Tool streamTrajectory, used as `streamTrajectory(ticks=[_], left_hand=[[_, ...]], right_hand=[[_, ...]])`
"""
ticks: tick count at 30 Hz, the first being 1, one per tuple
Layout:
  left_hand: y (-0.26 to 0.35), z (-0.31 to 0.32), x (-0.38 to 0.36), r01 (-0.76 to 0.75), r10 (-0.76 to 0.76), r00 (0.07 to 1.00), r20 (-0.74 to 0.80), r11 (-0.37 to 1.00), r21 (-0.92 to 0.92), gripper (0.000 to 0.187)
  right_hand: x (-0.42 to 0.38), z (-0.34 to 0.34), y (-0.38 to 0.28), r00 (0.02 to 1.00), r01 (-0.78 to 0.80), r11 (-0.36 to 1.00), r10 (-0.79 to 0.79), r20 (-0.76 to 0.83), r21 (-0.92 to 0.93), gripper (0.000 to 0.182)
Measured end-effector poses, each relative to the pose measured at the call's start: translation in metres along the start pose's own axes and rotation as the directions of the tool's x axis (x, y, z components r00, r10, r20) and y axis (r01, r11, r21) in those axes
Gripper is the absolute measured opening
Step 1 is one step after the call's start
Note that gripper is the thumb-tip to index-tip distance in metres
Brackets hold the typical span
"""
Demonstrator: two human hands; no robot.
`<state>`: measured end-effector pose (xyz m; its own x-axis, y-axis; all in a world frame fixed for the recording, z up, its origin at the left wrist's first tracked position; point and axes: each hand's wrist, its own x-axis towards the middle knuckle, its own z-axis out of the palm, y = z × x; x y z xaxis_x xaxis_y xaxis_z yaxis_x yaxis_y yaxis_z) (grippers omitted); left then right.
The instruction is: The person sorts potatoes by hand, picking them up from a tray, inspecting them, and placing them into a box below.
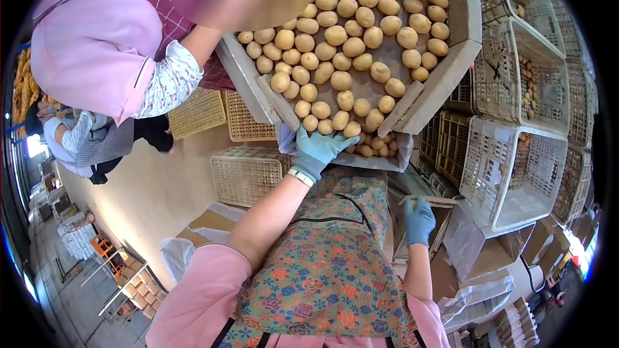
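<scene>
Many potatoes (354, 46), round and tan-yellow, lie on the sloping sorting table (465, 0) ahead of me. At its narrow front mouth, my left hand (319, 151) in a blue-green glove has its fingers spread against the lowest potatoes. Just below that mouth, a lined box (404, 154) holds more potatoes, partly covered by my hand. Down to the right, my right hand (420, 221), gloved too, is closed on the pale rim of a crate (445, 202) beside my apron. Its fingertips are partly hidden.
Stacked white plastic crates (480, 161) rise on the right, some with potatoes inside. Left of the table are yellow crates (198, 113) and a cream crate (245, 175). A co-worker in a pink top (97, 45) leans over the table's left side. Open cartons (216, 222) stand near my left elbow.
</scene>
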<state>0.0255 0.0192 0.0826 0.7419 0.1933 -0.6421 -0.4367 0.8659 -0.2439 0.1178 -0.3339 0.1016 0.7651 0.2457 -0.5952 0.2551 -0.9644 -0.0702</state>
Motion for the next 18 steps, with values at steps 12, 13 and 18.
streamTrajectory(ticks=[12,13,18], left_hand=[[0.016,-0.049,0.011,-0.059,0.057,0.998,0.017,0.966,0.252,0.074],[0.011,-0.055,0.008,-0.129,0.044,0.942,0.333,0.963,0.238,0.061],[0.006,-0.031,0.008,-0.094,0.055,0.990,0.129,0.943,0.320,0.078]], right_hand=[[0.032,-0.079,-0.246,0.549,0.812,0.582,-0.737,-0.395,0.042,0.041],[0.042,-0.076,-0.270,0.451,0.825,0.555,-0.759,-0.470,-0.105,0.044],[0.092,-0.101,-0.292,0.548,0.740,0.646,-0.739,-0.391,-0.185,0.044]])
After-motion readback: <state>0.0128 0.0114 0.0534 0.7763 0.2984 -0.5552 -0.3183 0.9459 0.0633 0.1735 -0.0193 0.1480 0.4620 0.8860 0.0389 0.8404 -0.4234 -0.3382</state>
